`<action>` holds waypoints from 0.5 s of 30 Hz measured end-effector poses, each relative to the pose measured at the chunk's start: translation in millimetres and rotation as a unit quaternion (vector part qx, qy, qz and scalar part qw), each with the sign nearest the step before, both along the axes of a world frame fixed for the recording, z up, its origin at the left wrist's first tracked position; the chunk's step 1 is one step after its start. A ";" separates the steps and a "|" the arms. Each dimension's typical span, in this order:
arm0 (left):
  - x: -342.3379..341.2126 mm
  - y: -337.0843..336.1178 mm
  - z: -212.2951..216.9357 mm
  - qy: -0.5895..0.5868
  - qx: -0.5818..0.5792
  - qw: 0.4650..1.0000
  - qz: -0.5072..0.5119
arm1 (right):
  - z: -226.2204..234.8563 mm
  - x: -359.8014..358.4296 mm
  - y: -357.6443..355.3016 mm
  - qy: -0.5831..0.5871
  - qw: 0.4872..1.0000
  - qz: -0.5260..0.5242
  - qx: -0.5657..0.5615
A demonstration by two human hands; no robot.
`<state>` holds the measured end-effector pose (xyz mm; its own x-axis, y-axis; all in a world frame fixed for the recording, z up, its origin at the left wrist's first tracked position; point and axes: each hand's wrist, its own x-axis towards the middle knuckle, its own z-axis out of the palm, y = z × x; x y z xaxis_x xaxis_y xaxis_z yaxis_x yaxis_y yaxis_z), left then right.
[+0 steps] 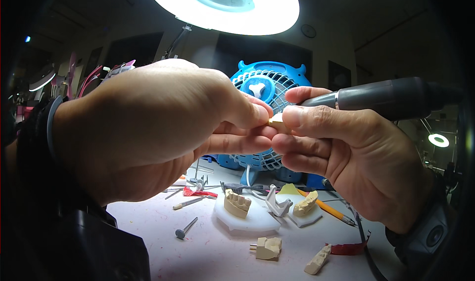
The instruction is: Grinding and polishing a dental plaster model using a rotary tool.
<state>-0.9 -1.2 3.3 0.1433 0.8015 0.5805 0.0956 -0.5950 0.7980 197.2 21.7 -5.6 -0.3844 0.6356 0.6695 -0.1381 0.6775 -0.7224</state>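
Between the thumb and fingers of my left hand is a small beige plaster tooth piece, held up above the table. My right hand grips a black pen-like rotary handpiece, its thick end pointing right. The right thumb and fingers meet the plaster piece from the other side; the handpiece's tip is hidden behind them. Below, a beige plaster dental model with several teeth stands on a white base. A second plaster model section rests on another white plate.
Nearer lie a plaster block with metal pins, a plaster fragment and a red strip. An orange pencil, white plastic hinge and disc-headed tool surround the models. A blue fan stands behind; a ring lamp hangs overhead.
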 end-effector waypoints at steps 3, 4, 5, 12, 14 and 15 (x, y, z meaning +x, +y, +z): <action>-6.8 9.5 -1.8 -0.001 0.028 0.998 -0.051 | -1.8 -2.7 -3.4 -0.006 1.000 -0.016 0.013; -9.6 12.3 -2.8 -0.011 0.027 0.998 -0.056 | -0.9 -3.9 -2.6 -0.007 1.000 -0.020 0.018; -12.0 15.4 -3.6 0.004 0.053 0.995 -0.086 | -0.7 -4.1 -3.1 -0.007 0.999 -0.023 0.023; -18.9 18.0 -3.6 0.043 0.078 0.993 -0.080 | -1.4 -5.1 -7.3 -0.009 0.999 -0.025 0.036; -16.7 16.0 -2.1 0.049 0.080 0.993 -0.073 | -2.0 -6.6 -8.6 -0.011 0.998 -0.040 0.041; -14.8 16.1 -1.8 0.041 0.082 0.993 -0.078 | -2.0 -7.2 -9.0 -0.011 0.998 -0.038 0.039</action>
